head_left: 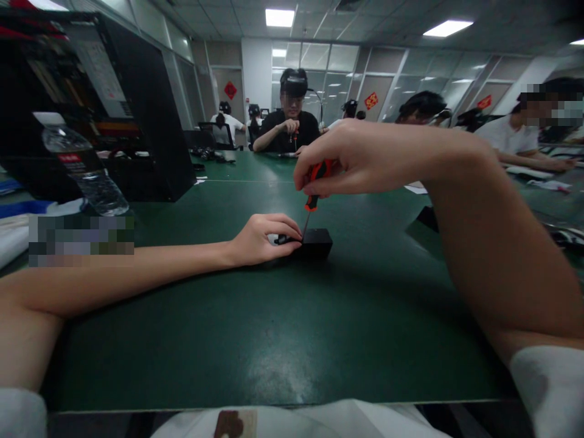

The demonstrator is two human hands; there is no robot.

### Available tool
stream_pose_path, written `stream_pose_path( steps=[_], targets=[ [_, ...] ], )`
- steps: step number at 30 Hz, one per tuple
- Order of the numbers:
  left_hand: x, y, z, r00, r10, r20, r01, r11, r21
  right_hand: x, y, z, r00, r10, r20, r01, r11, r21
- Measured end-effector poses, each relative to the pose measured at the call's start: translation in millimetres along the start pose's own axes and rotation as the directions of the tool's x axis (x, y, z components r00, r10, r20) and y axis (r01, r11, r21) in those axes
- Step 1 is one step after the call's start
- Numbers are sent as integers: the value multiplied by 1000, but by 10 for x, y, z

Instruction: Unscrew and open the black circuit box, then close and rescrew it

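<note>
Two hands: right hand (335,161) closed round one screwdriver (312,201), tip down at one box (320,243) on table (228,340); left hand (258,242) part-curled, fingertips pinching box's left end. One bottle (89,164), left.

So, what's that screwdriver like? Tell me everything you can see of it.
The screwdriver has a chunky orange-red and black handle, probably plastic, and a thin, straight shaft that looks like metal. The right hand grips the handle, hiding part of it. It stands nearly upright, tip down, its top leaning slightly to the right. The tip is at the black block, close to the fingertips of the left hand; its shape and exact contact are too small to tell.
</note>
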State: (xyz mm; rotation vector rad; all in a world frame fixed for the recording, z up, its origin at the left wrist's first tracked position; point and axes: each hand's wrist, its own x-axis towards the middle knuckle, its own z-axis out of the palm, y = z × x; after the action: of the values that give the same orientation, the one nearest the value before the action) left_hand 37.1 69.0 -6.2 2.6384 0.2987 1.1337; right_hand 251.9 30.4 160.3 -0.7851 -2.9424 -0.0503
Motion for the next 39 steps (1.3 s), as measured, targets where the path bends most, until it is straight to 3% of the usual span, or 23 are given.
stream_pose_path(
  steps=[9, 14, 19, 24, 29, 34, 39],
  targets=[
    [3, -22, 12, 1000, -1, 19, 1, 1000, 15, 8, -19, 0, 1000, 4, -29, -5, 1000, -8],
    [-1, -50, 21, 999, -13, 52, 12, 1000, 17, 18, -49, 13, 997, 39, -60, -45, 994, -96],
    [-3, -50, 20, 995, -54, 80, 54, 999, 10, 23, -37, 20, 996, -80, -30, 77, 993, -84],
    [10, -37, 14, 994, -59, 92, 58, 998, 17, 19, -64, 30, 997, 7, -78, -16, 993, -120],
    [16, -30, 11, 991, -48, 122, 47, 999, 4, 22, -31, 45, 985, -159, -68, 149, 980, -133],
    [16, -36, 16, 990, -17, 137, 20, 1000, -24, 32, -2, 74, 986, -97, -138, 78, 988, -134],
    [20, -31, 18, 989, -29, 147, 35, 999, -38, 5, -28, 57, 987, -121, -110, 113, 990, -82]
  ],
)
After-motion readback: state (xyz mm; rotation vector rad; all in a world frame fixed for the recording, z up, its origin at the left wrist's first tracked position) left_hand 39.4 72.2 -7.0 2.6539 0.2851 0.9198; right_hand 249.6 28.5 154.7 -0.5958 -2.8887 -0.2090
